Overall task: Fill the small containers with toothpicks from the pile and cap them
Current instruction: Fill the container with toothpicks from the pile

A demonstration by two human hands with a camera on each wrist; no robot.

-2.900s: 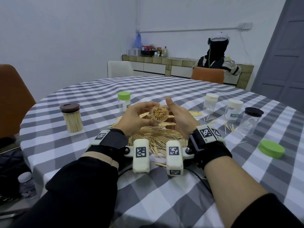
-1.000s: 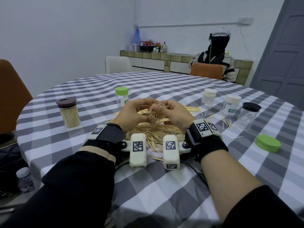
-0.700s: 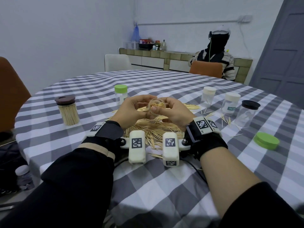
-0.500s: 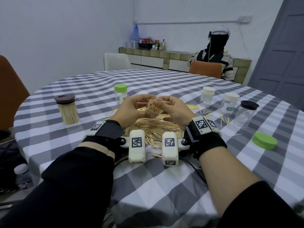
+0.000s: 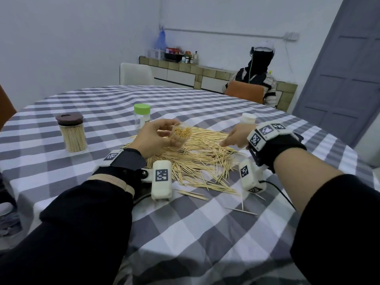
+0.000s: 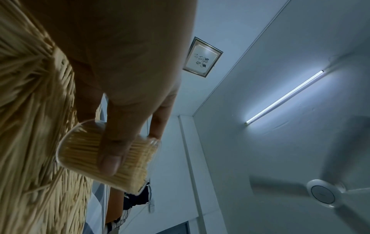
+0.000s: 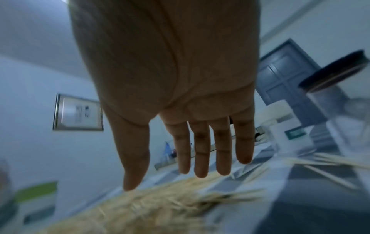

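My left hand grips a small clear container packed with toothpicks, tilted with its uncapped mouth toward me, above the left part of the toothpick pile. The left wrist view shows my thumb across that container and the toothpicks filling it. My right hand is off to the right with its fingers straight, low over the right side of the toothpick pile; the right wrist view shows my right hand holding nothing.
A brown-lidded jar full of toothpicks stands at the left, a green-capped container behind the pile. A white-capped container peeks over my right hand; a white-capped container and a black-lidded jar stand to the right. A person sits across the checked table.
My right hand has left the container and moved right and down to the pile, fingers spread straight. My left hand still holds the filled container. The view has swung left.
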